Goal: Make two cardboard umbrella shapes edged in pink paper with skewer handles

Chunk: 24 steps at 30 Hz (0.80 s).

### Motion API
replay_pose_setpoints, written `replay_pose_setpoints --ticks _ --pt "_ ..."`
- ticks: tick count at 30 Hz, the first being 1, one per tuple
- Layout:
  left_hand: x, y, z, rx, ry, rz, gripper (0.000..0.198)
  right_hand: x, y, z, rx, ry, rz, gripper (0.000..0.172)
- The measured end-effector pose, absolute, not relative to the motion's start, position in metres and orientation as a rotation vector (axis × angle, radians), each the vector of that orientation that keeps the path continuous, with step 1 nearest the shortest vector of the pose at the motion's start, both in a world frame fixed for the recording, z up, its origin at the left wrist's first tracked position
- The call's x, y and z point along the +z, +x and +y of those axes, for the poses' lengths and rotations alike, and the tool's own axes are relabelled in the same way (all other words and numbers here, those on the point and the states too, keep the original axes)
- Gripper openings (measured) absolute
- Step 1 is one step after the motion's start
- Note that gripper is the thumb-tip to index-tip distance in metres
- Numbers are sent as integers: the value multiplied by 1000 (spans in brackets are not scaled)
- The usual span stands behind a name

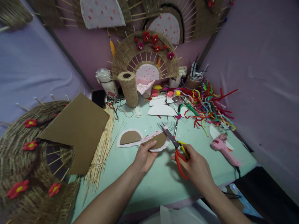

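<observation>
My left hand (pixel 146 155) pinches a brown cardboard half-round (pixel 160 140) that lies on white fabric with pink dots (pixel 155 134). The fabric shows as a border around the card. In my right hand (pixel 197 163) is a pair of scissors (pixel 172 138) with red and yellow handles. Their blades are apart and point up and left, beside the right end of the fabric. A second cardboard half-round (pixel 131 137) on white cloth lies flat on the table to the left of my left hand. Whether the blades touch the fabric, I cannot tell.
A pink glue gun (pixel 225 149) lies at right, near a heap of coloured pipe cleaners (pixel 207 105). Behind stand a twine spool (pixel 129 90) and a white bottle (pixel 107 82). Thin sticks (pixel 100 149), a cardboard sheet (pixel 79 130) and a woven fan (pixel 21 149) occupy the left.
</observation>
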<state>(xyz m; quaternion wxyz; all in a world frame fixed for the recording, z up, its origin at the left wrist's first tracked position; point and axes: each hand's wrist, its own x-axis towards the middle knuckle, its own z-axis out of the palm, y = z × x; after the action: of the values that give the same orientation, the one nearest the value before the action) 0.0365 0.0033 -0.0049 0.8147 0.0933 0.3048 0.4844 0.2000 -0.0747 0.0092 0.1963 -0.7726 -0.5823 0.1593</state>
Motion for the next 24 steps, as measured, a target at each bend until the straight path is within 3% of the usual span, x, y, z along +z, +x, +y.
replay_pose_setpoints --ticks 13,24 --pt "-5 37 3 1023 212 643 28 9 201 -75 445 -2181 -1636 24" --pt "-5 36 4 1012 197 649 28 8 214 -77 484 -2197 -1490 38"
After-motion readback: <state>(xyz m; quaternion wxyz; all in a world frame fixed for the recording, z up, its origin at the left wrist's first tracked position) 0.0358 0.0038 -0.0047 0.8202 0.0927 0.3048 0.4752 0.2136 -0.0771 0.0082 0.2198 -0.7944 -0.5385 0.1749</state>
